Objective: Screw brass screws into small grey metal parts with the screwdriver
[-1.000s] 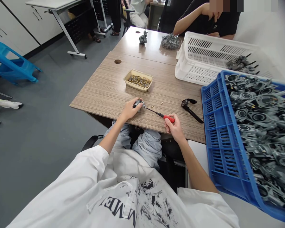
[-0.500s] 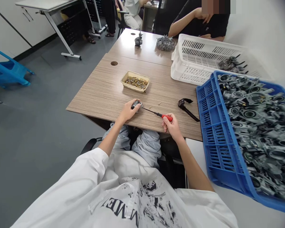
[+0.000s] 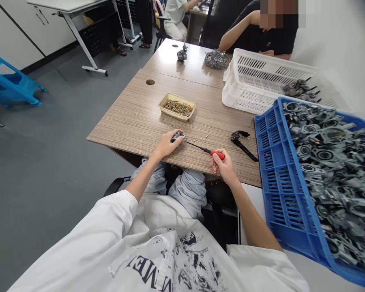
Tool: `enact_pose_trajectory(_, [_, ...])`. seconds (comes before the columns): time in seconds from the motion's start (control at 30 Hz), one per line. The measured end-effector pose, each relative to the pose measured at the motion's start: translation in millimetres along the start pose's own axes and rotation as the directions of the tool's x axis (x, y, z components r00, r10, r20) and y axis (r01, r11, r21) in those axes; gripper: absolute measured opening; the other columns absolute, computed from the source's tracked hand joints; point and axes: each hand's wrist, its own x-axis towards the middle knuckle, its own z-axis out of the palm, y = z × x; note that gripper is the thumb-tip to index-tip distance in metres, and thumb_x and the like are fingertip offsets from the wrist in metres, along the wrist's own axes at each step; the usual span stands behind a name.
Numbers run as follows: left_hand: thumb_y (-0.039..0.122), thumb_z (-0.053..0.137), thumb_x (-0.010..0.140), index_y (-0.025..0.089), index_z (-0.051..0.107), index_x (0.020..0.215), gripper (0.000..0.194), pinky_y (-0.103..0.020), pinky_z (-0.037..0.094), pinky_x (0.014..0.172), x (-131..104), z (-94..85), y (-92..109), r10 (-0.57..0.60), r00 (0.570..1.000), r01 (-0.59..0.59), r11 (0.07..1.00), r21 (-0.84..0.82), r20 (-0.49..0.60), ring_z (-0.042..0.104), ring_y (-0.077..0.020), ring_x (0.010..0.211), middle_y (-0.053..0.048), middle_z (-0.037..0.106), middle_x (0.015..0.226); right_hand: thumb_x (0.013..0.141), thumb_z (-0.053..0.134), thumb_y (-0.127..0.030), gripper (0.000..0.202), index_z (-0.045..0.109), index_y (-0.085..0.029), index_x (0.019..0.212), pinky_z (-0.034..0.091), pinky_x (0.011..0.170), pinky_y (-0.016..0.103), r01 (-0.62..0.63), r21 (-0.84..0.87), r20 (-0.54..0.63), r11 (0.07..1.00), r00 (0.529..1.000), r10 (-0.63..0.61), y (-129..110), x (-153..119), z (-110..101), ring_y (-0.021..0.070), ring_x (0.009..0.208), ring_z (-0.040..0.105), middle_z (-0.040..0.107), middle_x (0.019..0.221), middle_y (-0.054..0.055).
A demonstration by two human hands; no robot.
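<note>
The right hand (image 3: 224,166) is closed around the red handle of a screwdriver (image 3: 207,150), thumb on top and fingers curled beneath. The left hand (image 3: 168,145) is clamped on a small metal part (image 3: 177,136), thumb on the near side and fingers over the far side, holding it at the table (image 3: 130,109). Against the earlier frames, the view has shifted a little, but both hands keep the same grips, and the part and screwdriver sit much as they did.

The screwdriver's shaft points leftward and slightly away from the person, its long axis slanting across the near edge of the table. Its tip meets the right side of the part (whether it is seated in a screw is too small to tell).

Just beyond the shaft lie two loose brass screws (image 3: 195,140). Farther out stands a cream box (image 3: 174,115) heaped with screws. To the right, a black watch (image 3: 246,151) lies near a blue crate (image 3: 272,162) full of metal castings (image 3: 325,155); behind that is a white crate (image 3: 240,97). At the far end are another metal part (image 3: 181,54), a pile of small metal pieces (image 3: 215,59) and a seated person in black (image 3: 278,42).
</note>
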Motion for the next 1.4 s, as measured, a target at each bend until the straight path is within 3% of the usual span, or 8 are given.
enact_pose_trajectory(1.1, [0.045,0.053,0.099,0.019,0.071,0.122,0.04,-0.035,0.052,0.105,-1,-0.6,3,-0.019,1.0,0.02,0.999,0.03,-0.004,0.071,-0.0249,0.111,-0.008,0.078,0.12,0.09,0.075,-0.062,0.044,0.049,-0.026,0.092,0.042,0.034,0.021,0.026,-0.028,-0.018,0.999,0.999,-0.027,-9,-5,8,0.0097,0.039,0.048,0.064,0.063,-0.005])
enact_pose_trajectory(1.4, [0.045,0.054,0.099,0.019,0.071,0.122,0.038,-0.034,0.053,0.106,-2,-1.3,6,-0.034,0.999,0.034,0.999,0.036,-0.007,0.071,-0.0247,0.112,-0.008,0.078,0.121,0.09,0.075,-0.061,0.043,0.053,-0.026,0.101,0.042,0.035,0.021,0.034,-0.055,-0.02,0.998,0.999,-0.036,-11,-6,10,0.0104,0.039,0.048,0.063,0.064,-0.006])
